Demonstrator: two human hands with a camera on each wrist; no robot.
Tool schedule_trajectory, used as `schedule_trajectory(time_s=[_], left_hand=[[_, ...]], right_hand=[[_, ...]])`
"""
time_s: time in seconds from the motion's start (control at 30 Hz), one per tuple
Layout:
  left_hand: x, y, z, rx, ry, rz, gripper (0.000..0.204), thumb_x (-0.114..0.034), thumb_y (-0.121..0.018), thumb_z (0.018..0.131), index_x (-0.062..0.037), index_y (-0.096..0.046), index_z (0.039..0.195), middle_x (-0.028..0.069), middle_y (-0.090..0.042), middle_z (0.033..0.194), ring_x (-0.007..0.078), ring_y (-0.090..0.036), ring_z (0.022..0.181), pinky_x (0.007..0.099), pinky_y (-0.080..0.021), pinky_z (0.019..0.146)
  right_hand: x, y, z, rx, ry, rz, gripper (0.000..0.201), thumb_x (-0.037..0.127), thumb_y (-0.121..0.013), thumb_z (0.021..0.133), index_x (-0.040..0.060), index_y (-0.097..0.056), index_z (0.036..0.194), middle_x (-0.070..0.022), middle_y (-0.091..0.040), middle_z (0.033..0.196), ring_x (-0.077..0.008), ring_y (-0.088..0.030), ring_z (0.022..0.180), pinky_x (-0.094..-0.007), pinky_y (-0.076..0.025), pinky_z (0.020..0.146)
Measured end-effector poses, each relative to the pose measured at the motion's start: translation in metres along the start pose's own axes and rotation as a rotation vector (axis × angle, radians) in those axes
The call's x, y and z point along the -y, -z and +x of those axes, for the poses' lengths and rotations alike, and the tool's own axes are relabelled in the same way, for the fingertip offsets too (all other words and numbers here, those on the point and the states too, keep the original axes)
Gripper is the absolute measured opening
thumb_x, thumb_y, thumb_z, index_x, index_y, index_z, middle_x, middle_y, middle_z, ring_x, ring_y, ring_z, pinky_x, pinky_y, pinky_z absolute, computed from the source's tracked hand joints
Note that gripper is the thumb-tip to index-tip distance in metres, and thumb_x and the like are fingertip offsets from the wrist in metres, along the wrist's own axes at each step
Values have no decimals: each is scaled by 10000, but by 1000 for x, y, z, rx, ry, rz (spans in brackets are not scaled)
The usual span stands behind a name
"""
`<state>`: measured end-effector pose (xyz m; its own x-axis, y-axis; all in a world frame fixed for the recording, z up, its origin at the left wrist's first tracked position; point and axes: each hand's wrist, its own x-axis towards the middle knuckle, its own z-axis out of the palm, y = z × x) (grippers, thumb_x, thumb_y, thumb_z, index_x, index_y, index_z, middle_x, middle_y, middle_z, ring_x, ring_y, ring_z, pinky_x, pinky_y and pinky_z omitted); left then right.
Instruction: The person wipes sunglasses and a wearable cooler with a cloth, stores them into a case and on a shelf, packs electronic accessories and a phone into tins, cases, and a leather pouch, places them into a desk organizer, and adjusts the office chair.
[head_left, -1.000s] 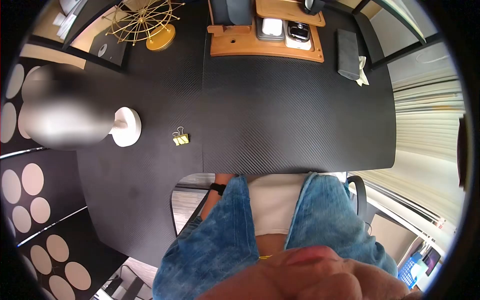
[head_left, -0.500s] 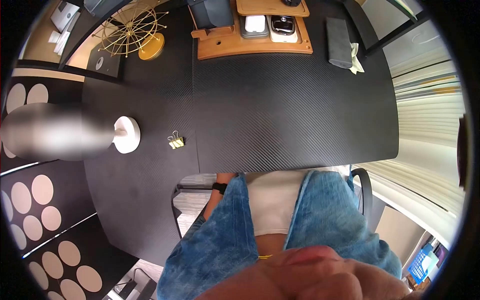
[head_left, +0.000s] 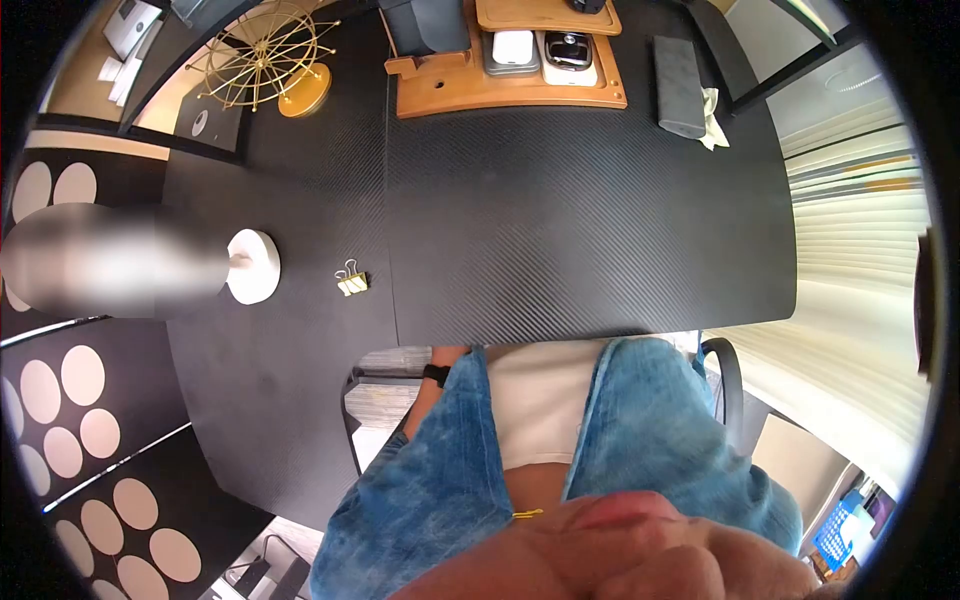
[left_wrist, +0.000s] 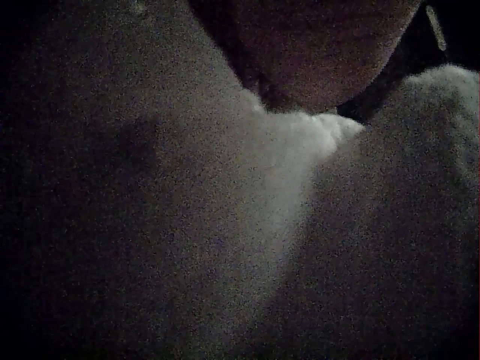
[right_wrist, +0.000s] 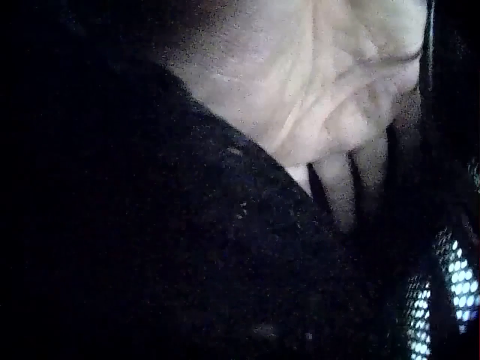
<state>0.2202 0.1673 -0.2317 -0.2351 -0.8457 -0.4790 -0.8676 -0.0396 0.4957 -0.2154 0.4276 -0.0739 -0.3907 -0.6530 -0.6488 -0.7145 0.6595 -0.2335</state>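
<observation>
A yellow binder clip lies on the black desk, left of its middle. In the head view, a forearm with a black wristband shows below the desk edge, its hand hidden. The left wrist view is dark: part of the left hand shows beside pale fabric, its fingers unclear. In the right wrist view, the right hand shows its palm, with loosely extended fingers beside dark material; nothing visible is held.
A wooden organizer holds small devices at the back. Right of it lies a dark grey case beside a pale cloth. A gold wheel ornament stands back left, a white round base at the left. A chair armrest shows lower right.
The head view has shifted, so the desk items stand further left and the back items higher in the picture. On the desk, nothing has visibly moved.
</observation>
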Motion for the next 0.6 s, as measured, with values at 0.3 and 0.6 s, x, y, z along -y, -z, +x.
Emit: schedule_trajectory(time_s=[0.3,0.6], left_hand=[[4,-6,4,-213,-220,-24,240,-177,-587,891,-12,-674,1043,188,-667,1060,378,-621,963,475,-495,811],[-35,29,5,54,28,69,225,-164,-623,854,-37,-681,1031,154,-673,1035,360,-635,936,490,-503,780]], right_hand=[[-11,8,3,-41,7,-30,291,156,-602,905,14,-607,1160,-189,-660,1029,-345,-645,966,-419,-502,845],[-11,23,17,-137,28,-58,291,155,-605,904,13,-607,1157,-191,-659,1034,-349,-643,969,-421,-502,848]])
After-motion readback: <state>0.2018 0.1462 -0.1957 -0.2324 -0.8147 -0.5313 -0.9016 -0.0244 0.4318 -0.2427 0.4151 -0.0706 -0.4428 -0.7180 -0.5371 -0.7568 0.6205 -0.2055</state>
